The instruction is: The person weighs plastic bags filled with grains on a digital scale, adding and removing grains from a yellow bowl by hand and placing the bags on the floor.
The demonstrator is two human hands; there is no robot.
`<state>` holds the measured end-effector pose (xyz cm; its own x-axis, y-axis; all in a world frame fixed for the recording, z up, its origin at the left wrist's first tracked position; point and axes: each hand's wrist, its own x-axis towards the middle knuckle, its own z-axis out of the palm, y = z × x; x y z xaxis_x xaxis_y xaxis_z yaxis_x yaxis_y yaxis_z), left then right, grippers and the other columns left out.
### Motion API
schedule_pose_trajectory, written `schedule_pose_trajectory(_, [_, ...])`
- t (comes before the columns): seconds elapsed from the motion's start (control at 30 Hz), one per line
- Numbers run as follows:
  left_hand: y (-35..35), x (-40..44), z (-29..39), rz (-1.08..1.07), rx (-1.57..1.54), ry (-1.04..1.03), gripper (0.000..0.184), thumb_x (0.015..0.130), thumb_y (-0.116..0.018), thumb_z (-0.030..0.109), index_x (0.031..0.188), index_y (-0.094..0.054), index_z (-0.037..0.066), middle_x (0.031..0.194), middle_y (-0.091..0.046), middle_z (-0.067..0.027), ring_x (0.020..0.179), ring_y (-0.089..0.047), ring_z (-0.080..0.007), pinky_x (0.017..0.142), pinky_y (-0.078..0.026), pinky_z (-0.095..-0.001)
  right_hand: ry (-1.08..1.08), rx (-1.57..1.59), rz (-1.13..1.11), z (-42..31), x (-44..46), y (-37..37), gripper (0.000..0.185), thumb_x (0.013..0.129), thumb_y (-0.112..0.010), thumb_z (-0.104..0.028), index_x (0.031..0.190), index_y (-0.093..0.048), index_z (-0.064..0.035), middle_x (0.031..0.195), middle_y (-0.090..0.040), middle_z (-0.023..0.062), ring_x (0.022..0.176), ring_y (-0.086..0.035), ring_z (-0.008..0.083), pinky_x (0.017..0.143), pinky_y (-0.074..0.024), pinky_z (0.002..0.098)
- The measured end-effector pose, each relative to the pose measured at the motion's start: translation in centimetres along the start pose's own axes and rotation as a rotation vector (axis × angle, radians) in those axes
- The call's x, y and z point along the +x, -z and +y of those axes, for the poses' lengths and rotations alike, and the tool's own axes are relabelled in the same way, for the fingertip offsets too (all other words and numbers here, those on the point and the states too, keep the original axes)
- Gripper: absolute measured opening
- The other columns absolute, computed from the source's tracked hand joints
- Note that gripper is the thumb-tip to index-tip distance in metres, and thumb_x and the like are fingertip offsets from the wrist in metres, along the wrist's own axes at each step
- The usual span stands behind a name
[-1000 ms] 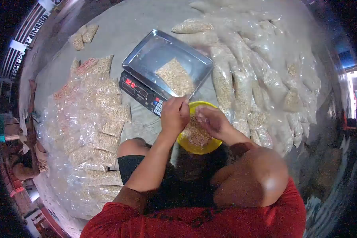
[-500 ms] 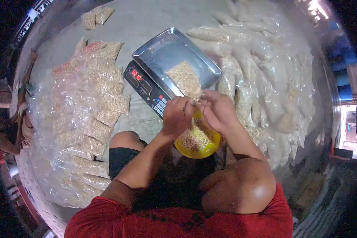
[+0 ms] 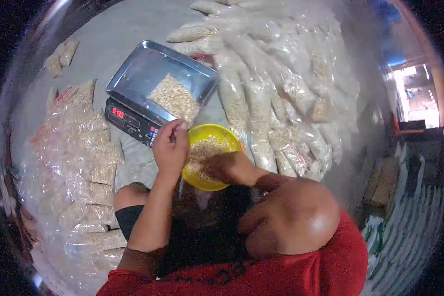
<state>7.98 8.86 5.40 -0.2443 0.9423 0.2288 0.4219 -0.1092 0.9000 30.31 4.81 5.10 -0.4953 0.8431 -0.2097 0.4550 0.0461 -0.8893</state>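
Observation:
My left hand (image 3: 170,150) pinches the gathered top of a clear plastic bag of pale, nut-like pieces (image 3: 174,97). The bag's filled part lies on the steel tray (image 3: 138,69) of a digital scale (image 3: 128,121) with a lit red display. My right hand (image 3: 229,166) reaches down into a yellow bowl (image 3: 198,184), among the loose pale pieces (image 3: 207,147). Its fingers are dark, blurred and partly hidden there, so their grip does not show.
Many filled clear bags (image 3: 96,138) lie in overlapping rows on the left. Larger long filled bags (image 3: 259,113) are heaped on the right. Two small bags (image 3: 62,55) lie at the far left, on the grey floor sheet (image 3: 113,29).
My right hand has left the bag's top and moved down into the bowl. My left hand keeps hold of the bag. The camera view has turned right, and the display digits have changed.

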Motion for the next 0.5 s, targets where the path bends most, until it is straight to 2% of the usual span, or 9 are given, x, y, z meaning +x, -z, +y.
schedule_pose_trajectory(0.03, [0.2, -0.3, 0.3, -0.020, 0.006, -0.007, 0.020, 0.095, -0.070, 0.015, 0.112, -0.075, 0.004, 0.095, -0.074, -0.0105, 0.086, -0.069, -0.0183, 0.082, -0.055, -0.0329, 0.098, -0.134, -0.057, -0.5, -0.1, 1.3, 0.030, 0.095, -0.069, -0.027, 0.117, -0.072, -0.0069, 0.119, -0.072, 0.0130, 0.105, -0.070, 0.0327, 0.092, -0.0547, 0.0421])
schedule_pose_trajectory(0.1, [0.7, -0.7, 1.7, -0.073, -0.026, 0.140, 0.021, 0.095, -0.070, 0.015, 0.113, -0.075, 0.005, 0.101, -0.076, -0.0113, 0.089, -0.071, -0.0191, 0.083, -0.055, -0.0330, 0.170, -0.456, 0.120, -0.2, 0.1, 4.6, 0.029, 0.095, -0.067, -0.032, 0.110, -0.074, -0.0081, 0.107, -0.072, 0.0173, 0.099, -0.069, 0.0375, 0.086, -0.0552, 0.0434])
schedule_pose_trajectory(0.13, [0.6, -1.0, 1.6, -0.098, -0.044, 0.146, 0.021, 0.094, -0.071, 0.015, 0.113, -0.075, 0.006, 0.103, -0.076, -0.0119, 0.091, -0.072, -0.0212, 0.085, -0.056, -0.0343, -0.305, -0.475, 0.357, -2.4, 0.6, 5.7, 0.032, 0.093, -0.069, -0.037, 0.103, -0.073, -0.0066, 0.104, -0.071, 0.0186, 0.095, -0.069, 0.0371, 0.083, -0.0549, 0.0455])
schedule_pose_trajectory(0.17, [0.4, -1.8, 1.0, -0.111, -0.051, 0.160, 0.022, 0.094, -0.071, 0.015, 0.114, -0.075, 0.007, 0.105, -0.077, -0.0125, 0.093, -0.073, -0.0233, 0.086, -0.057, -0.0357, -0.313, -0.591, 0.492, -0.2, 0.8, 7.0, 0.036, 0.092, -0.070, -0.040, 0.099, -0.071, -0.0047, 0.103, -0.070, 0.0185, 0.092, -0.069, 0.0383, 0.081, -0.0550, 0.0484])
schedule_pose_trajectory(0.23, [-1.0, -3.5, -1.0, -0.194, -0.058, 0.039, 0.022, 0.094, -0.070, 0.018, 0.112, -0.075, 0.008, 0.108, -0.076, -0.0156, 0.098, -0.074, -0.0306, 0.089, -0.057, -0.0400, -0.346, -1.031, 0.322, 2.6, 0.6, 8.5, 0.038, 0.093, -0.068, -0.039, 0.102, -0.070, -0.0024, 0.103, -0.068, 0.0190, 0.091, -0.068, 0.0405, 0.081, -0.0554, 0.0500])
schedule_pose_trajectory(0.3, [-1.4, -4.0, 0.8, -0.367, 0.014, -0.008, 0.023, 0.096, -0.066, 0.024, 0.107, -0.074, 0.006, 0.106, -0.075, -0.0192, 0.099, -0.072, -0.0369, 0.088, -0.057, -0.0448, -0.167, -1.138, 0.307, 7.0, 0.3, 7.7, 0.037, 0.095, -0.066, -0.037, 0.105, -0.068, -0.0008, 0.102, -0.066, 0.0209, 0.088, -0.067, 0.0427, 0.079, -0.0558, 0.0513])
schedule_pose_trajectory(0.33, [-1.0, -4.2, 2.0, -0.399, 0.020, -0.061, 0.024, 0.097, -0.065, 0.026, 0.105, -0.074, 0.005, 0.104, -0.075, -0.0196, 0.098, -0.072, -0.0383, 0.087, -0.057, -0.0461, -0.126, -1.135, 0.280, 7.9, 0.5, 7.2, 0.037, 0.095, -0.066, -0.037, 0.105, -0.068, -0.0008, 0.102, -0.066, 0.0209, 0.088, -0.067, 0.0427, 0.079, -0.0558, 0.0513])
schedule_pose_trajectory(0.43, [-0.7, -4.6, 3.2, -0.479, 0.009, -0.134, 0.027, 0.097, -0.063, 0.028, 0.102, -0.073, 0.003, 0.099, -0.074, -0.0196, 0.094, -0.071, -0.0399, 0.085, -0.056, -0.0482, -0.325, -1.122, 0.199, 9.0, 0.0, 6.9, 0.036, 0.097, -0.065, -0.035, 0.107, -0.067, -0.0004, 0.109, -0.065, 0.0220, 0.094, -0.067, 0.0411, 0.078, -0.0556, 0.0498])
schedule_pose_trajectory(0.5, [-0.5, -4.5, 3.4, -0.539, -0.009, -0.161, 0.027, 0.097, -0.064, 0.028, 0.101, -0.073, 0.003, 0.096, -0.074, -0.0193, 0.092, -0.071, -0.0402, 0.084, -0.056, -0.0490, -0.398, -0.796, 0.372, 9.5, -0.9, 7.4, 0.029, 0.099, -0.065, -0.033, 0.103, -0.066, -0.0044, 0.098, -0.069, 0.0166, 0.088, -0.069, 0.0296, 0.076, -0.0568, 0.0461])
